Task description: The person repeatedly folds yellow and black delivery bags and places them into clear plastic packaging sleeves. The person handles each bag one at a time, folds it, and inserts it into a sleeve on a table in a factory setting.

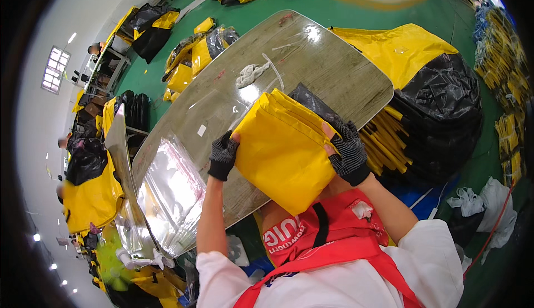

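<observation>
One folded yellow bundle [281, 152], two gloved hands (left [223, 156], right [349, 151]), one surface [334, 69], one white rag [250, 74], one stack of clear bags [169, 196], one black sack [445, 113].

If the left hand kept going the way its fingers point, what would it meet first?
The left hand already grips the edge of the folded yellow bundle, fingers pointing right into it. So it would likely press straight into that bundle, with the right hand behind it.

My single head view looks steeply down, close over the near edge of the table [334, 69]; fisheye bends its rim.
</observation>
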